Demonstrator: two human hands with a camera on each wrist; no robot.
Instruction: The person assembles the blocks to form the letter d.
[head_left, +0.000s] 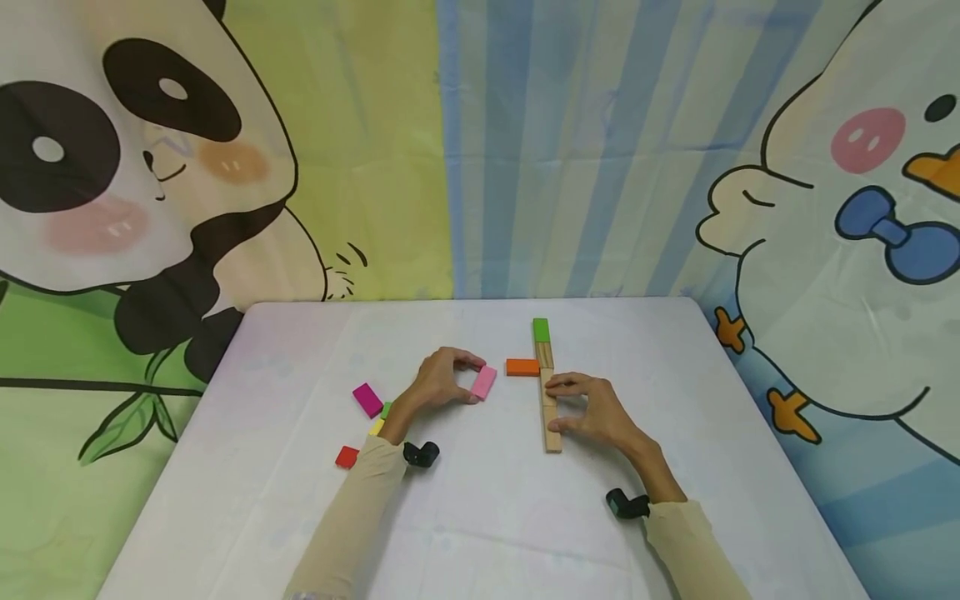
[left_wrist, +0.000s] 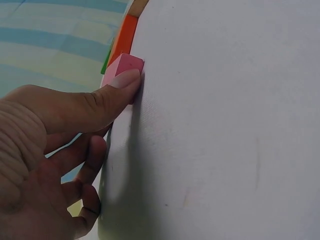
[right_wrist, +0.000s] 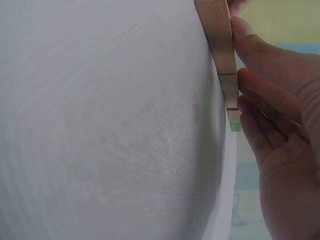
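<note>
A pink block (head_left: pixel 483 382) is pinched between thumb and fingers of the left hand (head_left: pixel 437 379); in the left wrist view the thumb lies on the pink block (left_wrist: pixel 131 64). To its right, an orange block (head_left: pixel 522 367) lies sideways against a line of wooden blocks (head_left: pixel 551 412), with a green block (head_left: pixel 541 330) at the far end. The right hand (head_left: pixel 602 410) touches the right side of the wooden blocks with its thumb and fingertips, fingers extended. In the right wrist view the fingertips of the right hand (right_wrist: pixel 285 107) rest along the wooden blocks (right_wrist: pixel 219 40).
Left of the left forearm lie a magenta block (head_left: pixel 367 400) and a red block (head_left: pixel 347 457). A yellow block (head_left: pixel 377 427) and a small green block (head_left: pixel 386 410) are partly hidden by the left wrist. A white table (head_left: pixel 480 542) lies beneath; patterned cloth hangs behind.
</note>
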